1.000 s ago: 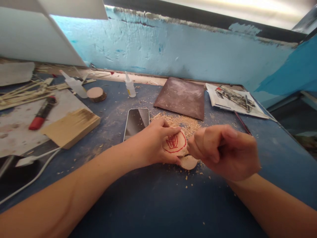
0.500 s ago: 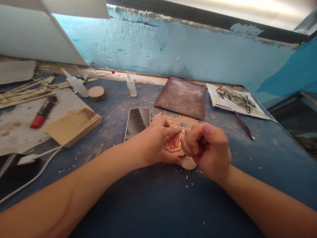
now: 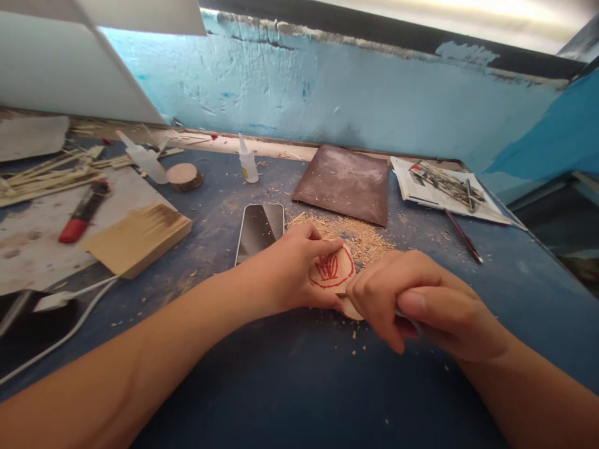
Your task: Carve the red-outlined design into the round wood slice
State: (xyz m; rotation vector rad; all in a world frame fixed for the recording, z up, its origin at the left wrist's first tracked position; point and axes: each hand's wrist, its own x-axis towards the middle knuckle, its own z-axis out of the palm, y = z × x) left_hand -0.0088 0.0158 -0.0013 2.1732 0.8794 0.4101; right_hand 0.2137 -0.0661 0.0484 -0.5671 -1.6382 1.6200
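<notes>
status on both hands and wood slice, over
Left hand gripping red-marked wood slice. Right hand curled by its right edge, contents hidden. Wood shavings just beyond, phone close by.

We see near-white glare along the top right, while the dark blue flat tabletop [image 3: 281,386] dims toward us. The pale blue painted wall [image 3: 374,112] glows brightest at left; the black rectangular glass-screened phone [image 3: 259,234] carries a grey reflection. Edges look stretched and soft.

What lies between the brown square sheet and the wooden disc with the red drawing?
In the head view, a heap of pale wood shavings lies between the brown sheet and the wooden disc.
</notes>
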